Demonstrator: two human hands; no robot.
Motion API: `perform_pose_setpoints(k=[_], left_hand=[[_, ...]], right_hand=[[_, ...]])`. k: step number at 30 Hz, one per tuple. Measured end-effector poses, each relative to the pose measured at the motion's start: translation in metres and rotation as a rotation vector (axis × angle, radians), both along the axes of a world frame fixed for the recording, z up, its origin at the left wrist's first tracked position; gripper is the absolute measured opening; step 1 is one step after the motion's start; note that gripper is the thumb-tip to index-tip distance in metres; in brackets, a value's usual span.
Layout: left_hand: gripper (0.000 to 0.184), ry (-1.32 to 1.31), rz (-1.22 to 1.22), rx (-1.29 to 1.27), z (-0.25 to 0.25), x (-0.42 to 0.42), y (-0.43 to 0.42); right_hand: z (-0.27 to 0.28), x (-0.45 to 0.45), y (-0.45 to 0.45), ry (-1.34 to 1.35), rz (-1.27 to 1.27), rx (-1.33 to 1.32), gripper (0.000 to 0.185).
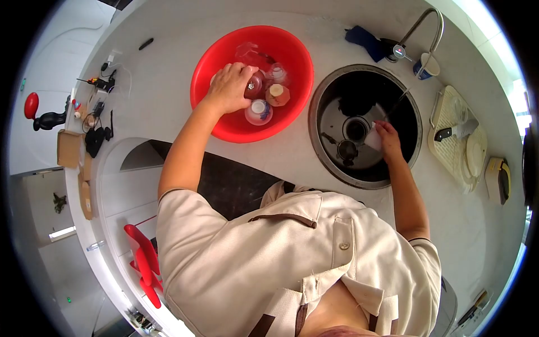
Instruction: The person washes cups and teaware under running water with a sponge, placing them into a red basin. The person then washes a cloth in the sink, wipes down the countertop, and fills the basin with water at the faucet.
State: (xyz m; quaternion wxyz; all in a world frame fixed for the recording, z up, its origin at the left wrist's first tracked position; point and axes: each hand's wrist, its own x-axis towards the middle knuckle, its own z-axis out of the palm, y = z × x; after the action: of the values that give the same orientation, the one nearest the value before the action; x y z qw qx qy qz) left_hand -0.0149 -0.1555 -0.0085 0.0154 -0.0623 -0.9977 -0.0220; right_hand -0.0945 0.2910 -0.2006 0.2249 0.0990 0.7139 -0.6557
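Left hand: fingers curve around a rounded translucent container in the round red plastic basin. Right hand pinches a whitish translucent piece inside the round dark sink; a light edge grip should prevent crushing.

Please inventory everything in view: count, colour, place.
Counter: 1, pale, around sink
Basin: 1, red, left
Small containers: several, clear/pinkish, in basin
Sink: 1, dark, centre-right
Faucet: 1, silver, beyond sink
Cloth: 1, blue, near faucet
Cup: 1, blue-white, near faucet
Rack: 1, cream, right
Knife: 1, black-handled, on rack
Box: 1, brown, far left
Other small items: unclear
Left hand: 1, bare, over basin
Right hand: 1, bare, over sink
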Motion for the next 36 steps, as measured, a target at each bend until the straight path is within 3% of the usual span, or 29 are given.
perform_pose_setpoints(k=[8, 10, 14, 15, 17, 19, 22, 25, 26, 27, 29, 30, 32, 33, 35, 36], left_hand=[[0.068, -0.132, -0.054, -0.143, 0.005, -0.005, 0.012], [0.072, -0.159, -0.030, -0.172, 0.009, -0.004, 0.023], [0.086, -0.274, 0.065, -0.041, 0.014, -0.004, 0.029], [0.086, -0.274, 0.051, -0.037, 0.017, -0.004, 0.032], [0.090, -0.277, 0.148, -0.004, 0.022, -0.001, 0.037], [0.091, -0.299, 0.158, -0.021, 0.027, 0.001, 0.040], [0.081, -0.088, 0.084, -0.224, 0.037, 0.008, 0.050], [0.050, 0.290, -0.063, 0.164, 0.057, 0.016, 0.110], [0.044, 0.249, -0.140, 0.307, 0.055, 0.017, 0.134], [0.040, 0.144, -0.219, 0.431, 0.046, 0.016, 0.157], [0.038, -0.039, -0.325, 0.463, 0.001, 0.003, 0.198], [0.038, -0.149, -0.330, 0.410, -0.023, -0.007, 0.218], [0.038, -0.373, -0.321, 0.238, -0.076, -0.034, 0.248], [0.039, -0.315, -0.348, 0.139, -0.114, -0.041, 0.258], [0.040, -0.247, -0.391, 0.045, -0.154, -0.058, 0.277], [0.041, -0.514, -0.343, 0.087, -0.159, -0.066, 0.285]], right_hand=[[-0.030, -0.008, 0.006, 0.057, 0.158, 0.180, 0.032], [-0.041, -0.011, 0.005, 0.173, 0.417, 0.411, 0.036], [0.013, 0.007, -0.043, 0.254, 0.996, 0.828, 0.044], [0.010, 0.012, -0.047, 0.245, 0.985, 0.834, 0.044], [-0.007, 0.022, -0.055, 0.470, 1.070, 0.834, 0.048], [-0.025, 0.028, -0.066, 0.387, 1.151, 0.914, 0.048], [-0.030, 0.027, -0.080, 0.259, 1.255, 1.058, 0.048], [-0.035, 0.028, -0.071, 0.242, 1.308, 1.106, 0.049], [-0.038, 0.025, -0.066, 0.290, 1.328, 1.092, 0.050], [-0.030, 0.020, -0.062, 0.285, 1.328, 1.094, 0.050], [-0.007, 0.010, -0.051, -0.018, 1.358, 1.012, 0.051], [-0.008, 0.006, -0.044, -0.025, 1.347, 1.015, 0.051], [-0.007, -0.004, -0.027, 0.089, 1.375, 1.042, 0.046], [-0.004, -0.009, -0.020, 0.079, 1.362, 1.049, 0.046], [0.014, -0.020, -0.005, 0.292, 1.216, 0.773, 0.036], [0.037, -0.022, -0.002, 0.287, 1.200, 0.781, 0.036]])
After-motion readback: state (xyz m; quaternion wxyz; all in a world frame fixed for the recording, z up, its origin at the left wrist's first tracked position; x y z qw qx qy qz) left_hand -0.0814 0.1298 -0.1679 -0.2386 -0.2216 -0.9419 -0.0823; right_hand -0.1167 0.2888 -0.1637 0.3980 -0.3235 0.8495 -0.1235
